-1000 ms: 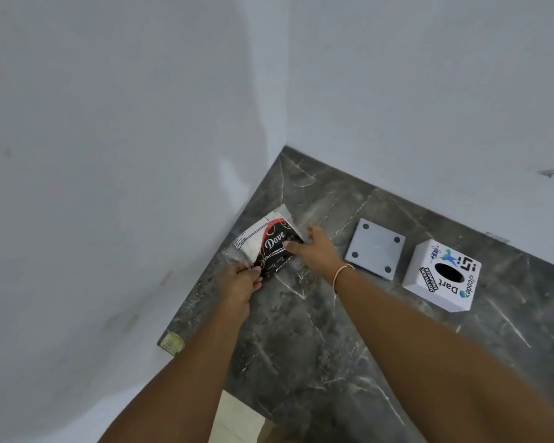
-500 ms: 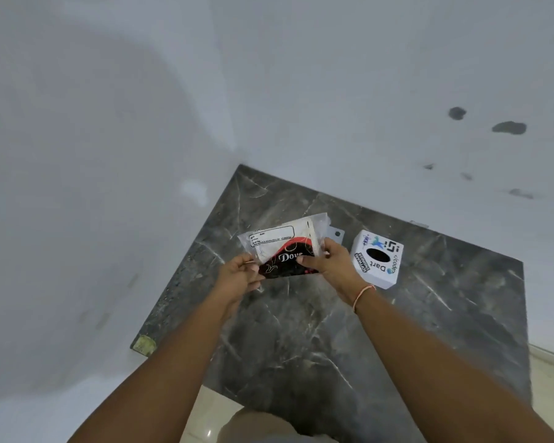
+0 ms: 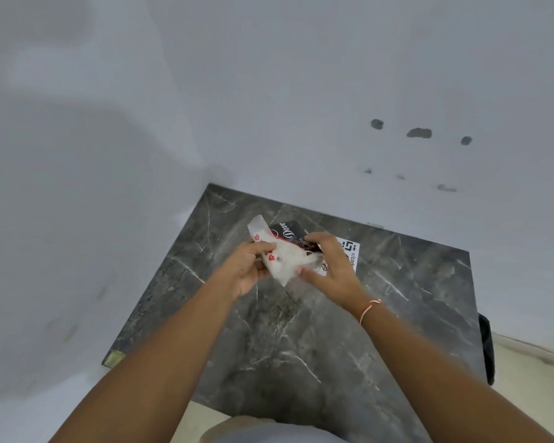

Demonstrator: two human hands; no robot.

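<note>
Desk: So, what's in frame, top line?

Photog: Head cam, one person, two bare hands over a dark grey marble slab point(image 3: 301, 346) w/ white veins, set in a corner of pale walls. Both hands hold a clear plastic pouch point(image 3: 285, 262) up off the slab, approx. mid-frame.

Desk: Anything in the pouch?

Photog: A black Dove packet point(image 3: 287, 231), white script logo readable, red print lower down. Its top end shows past the pouch's upper edge. Whether it's fully sleeved or partly out, can't tell: film's crumpled and blurred.

Desk: Grip?

Photog: Left hand point(image 3: 248, 270) pinches the pouch's left side, thumb on top, fingers curled under. Right hand point(image 3: 331, 270) clasps the right side, fingers curled over the packet's end, thumb by the pouch's lower corner.

Desk: How does the pouch look?

Photog: Translucent, milky where it bunches, small red marks on the front. It's tilted, one corner up-left, one pointing down at the slab.

Desk: Other containers?

Photog: One white cardboard box point(image 3: 351, 251) w/ black printed lettering, on the slab just behind the right hand and mostly hidden by it. Contents not visible.

Desk: Extras?

Photog: Orange-white thread band point(image 3: 370, 310) on the rt wrist; dark smudges point(image 3: 419, 133) on the far wall.
</note>
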